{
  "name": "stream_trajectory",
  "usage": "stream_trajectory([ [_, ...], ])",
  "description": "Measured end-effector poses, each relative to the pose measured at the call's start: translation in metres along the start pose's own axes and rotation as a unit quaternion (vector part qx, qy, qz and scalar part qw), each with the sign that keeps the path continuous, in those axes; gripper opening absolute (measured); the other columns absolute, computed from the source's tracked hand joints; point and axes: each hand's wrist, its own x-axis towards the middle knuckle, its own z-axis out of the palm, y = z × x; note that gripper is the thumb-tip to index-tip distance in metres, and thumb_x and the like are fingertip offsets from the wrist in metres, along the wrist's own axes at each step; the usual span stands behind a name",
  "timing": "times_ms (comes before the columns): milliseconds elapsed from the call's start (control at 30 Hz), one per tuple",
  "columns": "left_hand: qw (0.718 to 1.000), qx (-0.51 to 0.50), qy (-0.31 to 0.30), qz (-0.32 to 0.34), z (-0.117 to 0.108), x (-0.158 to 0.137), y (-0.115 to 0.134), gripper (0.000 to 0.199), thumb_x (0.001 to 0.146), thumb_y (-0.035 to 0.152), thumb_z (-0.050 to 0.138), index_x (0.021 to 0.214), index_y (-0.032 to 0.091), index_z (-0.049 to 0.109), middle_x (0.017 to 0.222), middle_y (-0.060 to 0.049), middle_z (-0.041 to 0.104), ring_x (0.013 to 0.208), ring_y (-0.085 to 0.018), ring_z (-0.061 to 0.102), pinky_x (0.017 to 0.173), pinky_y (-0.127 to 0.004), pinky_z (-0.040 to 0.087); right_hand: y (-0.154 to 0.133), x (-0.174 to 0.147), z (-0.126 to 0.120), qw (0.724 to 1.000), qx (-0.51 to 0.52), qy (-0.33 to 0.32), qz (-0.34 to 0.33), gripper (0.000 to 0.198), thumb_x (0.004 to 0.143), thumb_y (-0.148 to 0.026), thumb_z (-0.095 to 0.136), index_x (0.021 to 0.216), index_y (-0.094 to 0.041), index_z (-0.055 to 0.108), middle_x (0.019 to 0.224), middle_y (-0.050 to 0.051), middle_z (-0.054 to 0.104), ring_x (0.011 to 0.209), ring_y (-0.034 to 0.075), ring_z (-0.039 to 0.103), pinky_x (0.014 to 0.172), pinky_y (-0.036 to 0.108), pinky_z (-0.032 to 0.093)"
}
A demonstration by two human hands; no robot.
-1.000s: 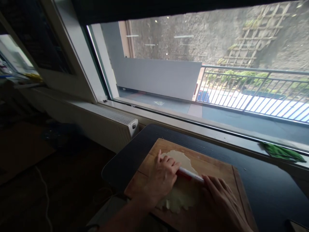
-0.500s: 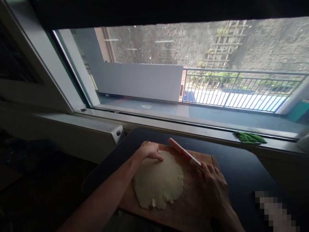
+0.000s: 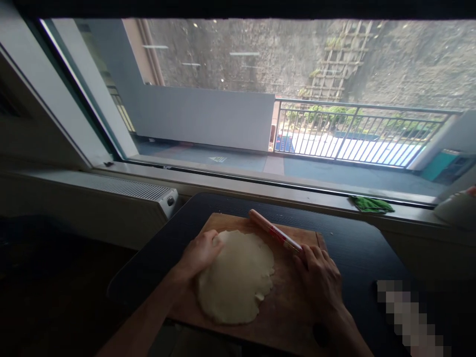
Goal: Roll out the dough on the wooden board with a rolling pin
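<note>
spanning the upper part of the view, a wide window [image 3: 208,64] looks out on a railing [image 3: 357,131] and a rough grey wall [image 3: 416,69]. below it stands a dark table [image 3: 357,253], with a white radiator [image 3: 111,203] to its left along the wall. a wooden board [image 3: 282,302] lies on the table, and on the board, left of its middle, a flat, roundish sheet of dough [image 3: 238,272] is spread, its right edge ragged. the right hand [image 3: 322,272] is at the right side of the board, fingers closed around the near end of a rolling pin [image 3: 275,231], which slants away beyond the dough to the board's far edge. the left hand [image 3: 201,252] touches the dough's upper left edge with its fingers curled; whether they pinch it, i cannot tell. a green cloth [image 3: 371,204] lies on the windowsill [image 3: 260,187].
</note>
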Motion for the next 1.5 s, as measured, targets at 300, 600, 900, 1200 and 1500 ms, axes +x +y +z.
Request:
stream_trajectory([
  [300,0.955,0.084,0.138,0.249,-0.019,-0.025,0.058,0.029,0.092,0.025,0.037,0.109,0.023,0.06,0.107,-0.005,0.061,0.103,-0.019,0.053,0.096,-0.037,0.038,-0.04,0.032,-0.009,0.966,0.125,-0.135,-0.182,0.015,0.085,-0.039,0.057,0.09,-0.025,0.059,0.09,0.001,0.058,0.083,0.016,0.054,0.07,0.026,0.038],
  [600,0.973,0.17,-0.017,0.157,0.059,0.067,0.076,0.049,0.094,0.047,0.022,0.123,0.022,0.053,0.137,-0.007,0.049,0.131,-0.024,0.034,0.108,-0.051,0.022,-0.021,0.007,-0.014,0.984,0.114,-0.11,-0.086,0.022,0.09,-0.034,0.049,0.108,-0.024,0.056,0.103,0.004,0.058,0.096,0.02,0.052,0.083,0.033,0.043],
  [900,0.953,0.216,-0.046,0.206,0.056,0.05,0.068,0.053,0.094,0.043,0.02,0.134,0.018,0.044,0.144,-0.007,0.04,0.137,-0.022,0.027,0.112,-0.048,0.016,-0.025,-0.021,-0.011,0.984,0.133,-0.063,-0.103,0.038,0.093,-0.02,0.039,0.13,-0.019,0.045,0.132,0.005,0.051,0.131,0.022,0.033,0.108,0.04,0.029],
  [1200,0.96,0.23,-0.049,0.151,0.072,0.082,0.088,0.051,0.094,0.042,0.019,0.129,0.018,0.047,0.142,-0.009,0.043,0.135,-0.025,0.029,0.106,-0.054,0.023,-0.019,-0.007,-0.003,0.993,0.097,-0.066,-0.004,0.038,0.094,-0.029,0.038,0.127,-0.014,0.049,0.133,0.011,0.05,0.13,0.026,0.035,0.108,0.046,0.029],
  [1500,0.955,0.216,-0.059,0.192,0.065,0.068,0.081,0.049,0.094,0.038,0.019,0.13,0.022,0.048,0.141,-0.006,0.044,0.135,-0.022,0.029,0.108,-0.049,0.022,-0.023,-0.021,-0.018,0.989,0.132,-0.041,-0.049,0.034,0.093,-0.022,0.04,0.125,-0.018,0.05,0.128,0.005,0.056,0.128,0.02,0.038,0.108,0.039,0.029],
])
